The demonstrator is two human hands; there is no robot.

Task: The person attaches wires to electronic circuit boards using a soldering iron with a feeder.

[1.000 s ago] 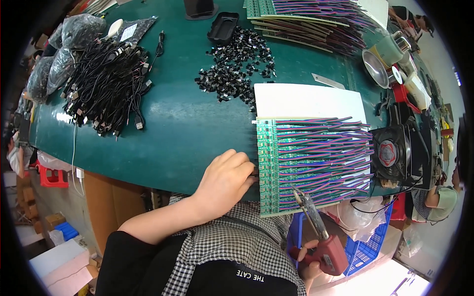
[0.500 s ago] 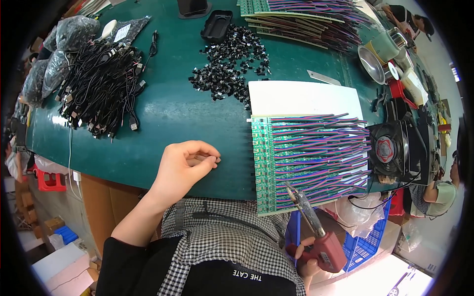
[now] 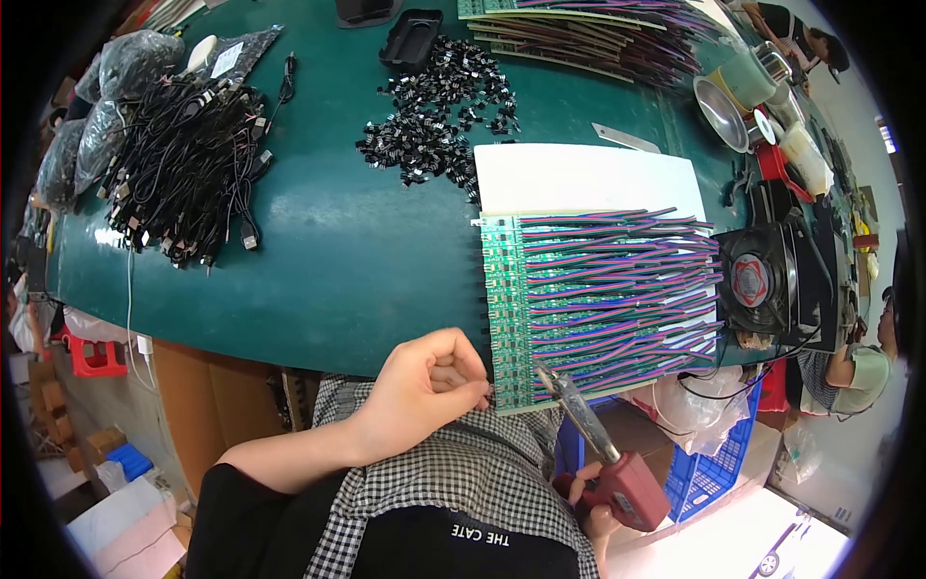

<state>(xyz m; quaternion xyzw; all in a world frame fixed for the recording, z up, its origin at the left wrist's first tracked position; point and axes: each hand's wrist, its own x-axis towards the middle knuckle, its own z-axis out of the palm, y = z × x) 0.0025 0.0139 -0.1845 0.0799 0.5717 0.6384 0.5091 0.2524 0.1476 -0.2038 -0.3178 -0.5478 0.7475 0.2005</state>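
My right hand (image 3: 596,502) grips a soldering iron (image 3: 632,492) with a dark red, gun-shaped handle. Its metal tip is over the near left part of a green circuit board panel (image 3: 503,309); whether it touches cannot be told. Rows of multicoloured wires (image 3: 617,289) run rightward from the panel, and small black connectors line its left edge. At the panel's near left corner is my left hand (image 3: 415,391), its thumb and fingers pinched together. What the pinch holds, if anything, is too small to make out. Under the panel lies a white board (image 3: 588,179).
Beyond the panel lies a pile of small black connectors (image 3: 424,140) by a black tray (image 3: 412,41). Black cables (image 3: 183,169) are heaped at left. A fan (image 3: 757,280) stands at right, a blade (image 3: 625,138) and more wired panels (image 3: 579,43) farther back.
My left hand has moved right and nearer my body, up to the panel's near left corner. The soldering iron has shifted slightly left. The whole view has shifted a little.
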